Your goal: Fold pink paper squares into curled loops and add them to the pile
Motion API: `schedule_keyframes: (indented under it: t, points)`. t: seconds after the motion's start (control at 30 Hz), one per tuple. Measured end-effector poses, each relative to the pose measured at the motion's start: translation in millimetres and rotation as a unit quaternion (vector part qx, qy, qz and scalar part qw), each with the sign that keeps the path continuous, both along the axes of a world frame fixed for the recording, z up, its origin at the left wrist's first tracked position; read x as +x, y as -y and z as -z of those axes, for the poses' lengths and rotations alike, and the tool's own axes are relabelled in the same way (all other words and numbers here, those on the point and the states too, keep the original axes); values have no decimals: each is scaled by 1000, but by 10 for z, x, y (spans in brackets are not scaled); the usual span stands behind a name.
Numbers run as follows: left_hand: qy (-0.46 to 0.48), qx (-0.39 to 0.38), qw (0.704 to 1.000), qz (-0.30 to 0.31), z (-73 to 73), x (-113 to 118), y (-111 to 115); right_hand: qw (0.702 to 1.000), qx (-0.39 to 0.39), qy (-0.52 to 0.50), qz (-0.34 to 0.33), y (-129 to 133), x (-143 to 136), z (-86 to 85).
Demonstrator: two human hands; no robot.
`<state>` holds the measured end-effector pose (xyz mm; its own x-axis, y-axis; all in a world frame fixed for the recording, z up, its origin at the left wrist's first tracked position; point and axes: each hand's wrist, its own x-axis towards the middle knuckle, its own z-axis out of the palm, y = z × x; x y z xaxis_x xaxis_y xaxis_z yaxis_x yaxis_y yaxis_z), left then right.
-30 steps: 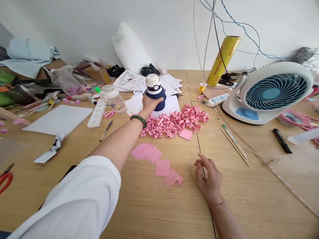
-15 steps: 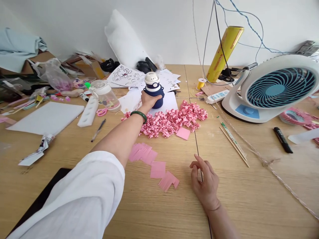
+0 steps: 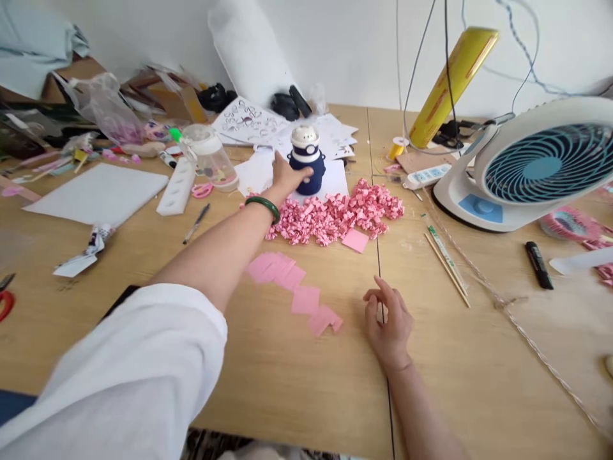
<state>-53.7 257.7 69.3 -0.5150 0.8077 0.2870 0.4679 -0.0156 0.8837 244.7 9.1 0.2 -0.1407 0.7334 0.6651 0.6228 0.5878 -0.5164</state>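
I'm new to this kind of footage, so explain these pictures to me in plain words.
There is no machine here, only a person's two bare hands. All the pictures come from one camera worn on the head, looking forward and down.

The left hand, behind a green bangle, is open at a dark blue bottle with a white top; whether it touches is hard to tell. The right hand has loosely bent fingers and holds nothing visible.

On the wooden table lie a heap of curled pink pieces and flat pink squares. A fan stands toward the right.
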Motion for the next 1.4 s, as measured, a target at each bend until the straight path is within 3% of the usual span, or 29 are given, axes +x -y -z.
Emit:
schedule_keyframes:
  t: [0.07, 0.17, 0.27, 0.37, 0.47, 0.67, 0.83, 1.0, 1.17, 1.23, 1.3, 1.4]
  points:
    - [-28, 15, 998, -58, -158, -42, 175, 1000, 1, -5, 8, -6, -3, 0]
    - [-35, 25, 998, -45, -342, -68, 561, 1000, 7, -12, 21, -30, -9, 18]
    - [-16, 76, 996, 50, -399, -7, 1099, 1000, -10, -4, 20, -57, -12, 42]
    - [0, 56, 984, 169, -348, 96, 1659, 1000, -22, 2, 9, -63, -13, 35]
    - [-3, 51, 974, 220, -253, 172, 2114, 998, -27, 39, -29, -40, -7, -36]
    - [41, -17, 969, 242, -38, 308, 2672, 960, -46, 206, -186, 30, 29, -261]
    - [81, -58, 956, 277, 150, 534, 2861, 934, -44, 251, -249, 12, -14, -208]
    - [105, -67, 948, 294, 274, 669, 2875, 946, -74, 188, -254, -36, -125, -129]
    - [130, -63, 948, 283, 247, 685, 2781, 957, -171, 44, -231, -79, -225, -231]
    - [155, -70, 944, 282, 219, 714, 2731, 937, -273, -53, -210, -123, -254, -278]
    - [192, -85, 935, 285, 216, 763, 2684, 891, -380, -140, -206, -178, -278, -318]
    - [248, -106, 916, 297, 283, 844, 2629, 833, -460, -213, -221, -253, -310, -356]
